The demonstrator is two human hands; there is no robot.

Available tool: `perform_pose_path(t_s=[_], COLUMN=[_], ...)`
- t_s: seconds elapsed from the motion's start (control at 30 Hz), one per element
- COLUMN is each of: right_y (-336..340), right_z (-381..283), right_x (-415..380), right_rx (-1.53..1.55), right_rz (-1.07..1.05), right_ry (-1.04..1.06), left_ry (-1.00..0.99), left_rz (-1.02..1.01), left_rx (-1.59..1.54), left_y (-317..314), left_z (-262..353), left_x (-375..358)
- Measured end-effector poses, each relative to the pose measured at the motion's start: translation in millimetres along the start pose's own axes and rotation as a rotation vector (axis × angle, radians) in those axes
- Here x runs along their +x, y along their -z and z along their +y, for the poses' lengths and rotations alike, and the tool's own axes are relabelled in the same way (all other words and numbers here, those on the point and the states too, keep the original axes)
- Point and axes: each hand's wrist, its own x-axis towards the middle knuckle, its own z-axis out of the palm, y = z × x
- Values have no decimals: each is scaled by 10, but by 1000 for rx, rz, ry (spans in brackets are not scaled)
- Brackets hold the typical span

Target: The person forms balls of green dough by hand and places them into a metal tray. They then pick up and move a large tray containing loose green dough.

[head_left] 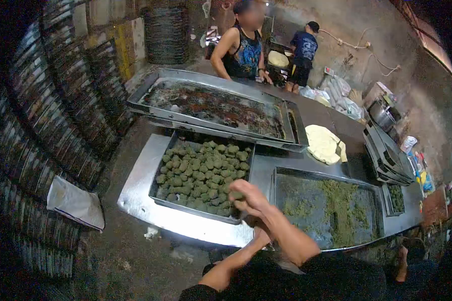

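Note:
My right hand (248,197) is over the right edge of a metal tray (191,206) full of dark green balls (203,170). Its fingers are curled; whatever they hold is too small to make out. Under my right forearm, near the tray's front right corner, lies my left hand (264,234), its fingers mostly hidden. To the right, a wider tray (274,185) has loose green crumbly mix (336,200) spread over its bottom. A pale yellow sheet of dough (322,143) rests behind that tray.
A long stained tray (206,125) stands behind the balls. Stacked trays (386,153) and a smaller tray of balls (397,200) are at the right. Two people stand across the table; another person's arm (402,263) shows at lower right. A white sack (75,203) is at left.

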Motion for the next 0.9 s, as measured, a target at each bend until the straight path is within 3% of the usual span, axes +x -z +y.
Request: perform_pose_path(t_s=[0.03,0.1,0.2,0.23,0.27,0.3,0.33,0.37,0.43,0.47,0.5,0.53,0.57,0.6,0.63,0.67,0.7,0.73,0.77,0.83,0.9], right_y=[77,236,-28,-232,-336,-441,-547,-435,-204,-51,283,559,826,1170,1374,1601,2301,2242,2438,2640,3106], right_z=[50,235,449,386,366,384,426,361,-37,-166,-14,53,8,119,78,131,564,472,595,870,1401], right_x=[8,80,403,470,563,653,621,570,157,-225,-305,-561,-983,-1198,-1599,-2016,-2212,-2702,-3057,-3738,-4131], right_rx=[-2,246,-228,-482,-953,-1060,-997,-988,-1459,-1080,-1088,-1017,-976,-1227,-866,-893,-1428,-1021,-893,-683,-1129], right_rz=[-12,-2,8,53,57,59,218,244,-48,-27,75,243,272,516,481,644,737,902,1000,1102,1339], right_ry=[1,-100,73,200,493,547,1148,1149,722,551,711,983,772,868,504,501,492,411,257,315,508], left_ry=[67,79,106,111,112,109,101,90,65,53,42,-27,-95,92,275,315,247,233,218,295,348], left_rz=[-78,10,211,272,330,385,437,487,584,635,688,420,153,77,2,11,85,90,99,60,115], left_rx=[28,26,-5,-14,-24,-32,-40,-48,-73,-87,-103,-111,-116,-40,40,-50,-39,-30,-21,-111,-49], left_y=[246,153,-104,-105,-159,-192,-175,-172,-298,-283,-395,-152,179,251,270,300,249,242,250,353,276], left_z=[197,110,47,48,18,31,-7,-27,-32,-33,-22,39,147,260,352,412,388,379,399,743,818], left_x=[18,47,-35,49,17,87,97,149,149,224,206,236,256,267,282,278,252,201,165,-7,-264])
